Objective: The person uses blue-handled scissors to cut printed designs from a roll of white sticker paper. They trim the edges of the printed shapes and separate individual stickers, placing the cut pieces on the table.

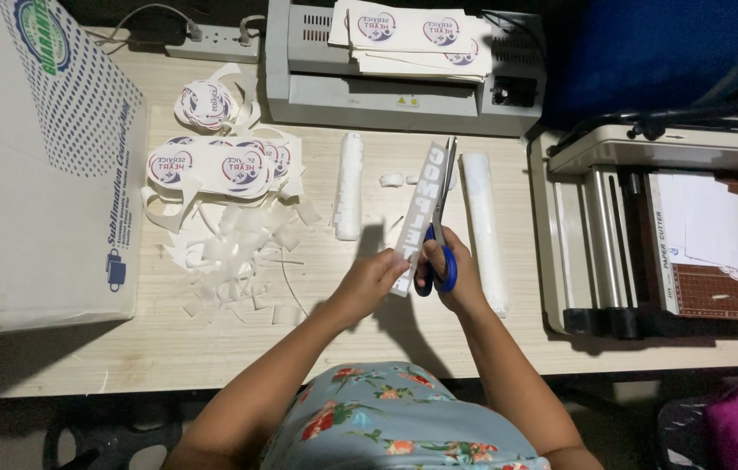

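Left hand (375, 277): its grip is pinching the lower end of a long laminated strip (421, 204) with large letters, holding it up over the desk (238, 348), just in front of the person.
Right hand (454, 277): fingers are sitting in the blue loops of a pair of scissors (444, 218); the grip is clamped on the handles.
Scissors: the blades are pointing away from the person, lying along the right edge of the strip; whether they are parted cannot be told.
Strip position: it is hanging between the two hands, tilted slightly to the right, its far end reaching toward the laminator (404, 87).
Laminator: a grey machine is standing at the far edge of the desk, carrying a stack of printed sheets (408, 35) on top.
Offcuts (238, 248): white trimmings are lying scattered on the desk to the left of the hands.
Round labels (221, 165): cut printed pieces are resting beyond the offcuts.
White rolls (350, 184): one is lying left of the strip, and a longer flat piece (484, 226) is lying to its right.
Paper cutter (673, 235): it is standing at the right end of the desk.
Large box (29, 165): it is occupying the left end of the desk.
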